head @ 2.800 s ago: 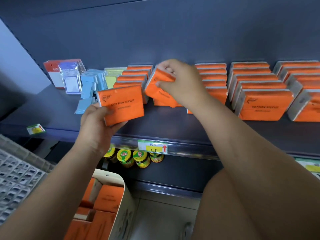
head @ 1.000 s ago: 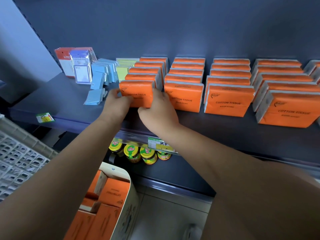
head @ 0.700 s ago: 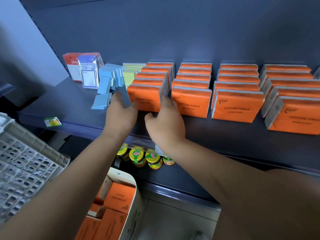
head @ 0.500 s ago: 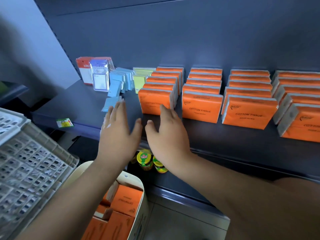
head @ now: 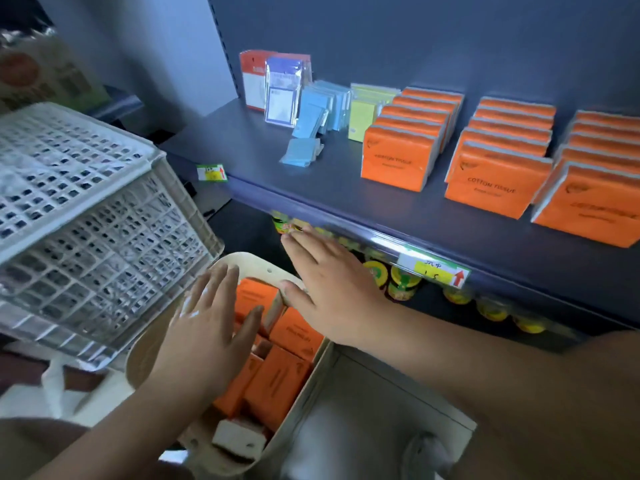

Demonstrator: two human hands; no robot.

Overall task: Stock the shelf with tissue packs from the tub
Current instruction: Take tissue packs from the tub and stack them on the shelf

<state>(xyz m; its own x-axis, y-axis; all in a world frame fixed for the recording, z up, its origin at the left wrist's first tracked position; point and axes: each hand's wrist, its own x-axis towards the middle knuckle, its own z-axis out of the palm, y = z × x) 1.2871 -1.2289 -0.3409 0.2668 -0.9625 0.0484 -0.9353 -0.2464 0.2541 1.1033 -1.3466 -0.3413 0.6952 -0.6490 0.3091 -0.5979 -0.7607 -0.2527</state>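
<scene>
Orange rectangular tissue packs [head: 277, 382] lie jumbled in the cream plastic tub [head: 258, 266], below the dark shelf's [head: 332, 188] front edge. Both hands hover palm-down, fingers straight, spread and empty: left hand [head: 207, 327] over the packs, right hand [head: 332, 289] over the tub's far rim.

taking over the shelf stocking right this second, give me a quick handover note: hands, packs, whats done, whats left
Left hand: open, empty, fingers spread over the tub.
Right hand: open, empty, above the tub's far rim, below the shelf edge.
Done: shelved packs stand in three visible orange rows, fronts facing out. The rightmost row is cut off by the frame.
Left: several tub packs wait to be picked up. Bare shelf shows in front of the rows.
</scene>
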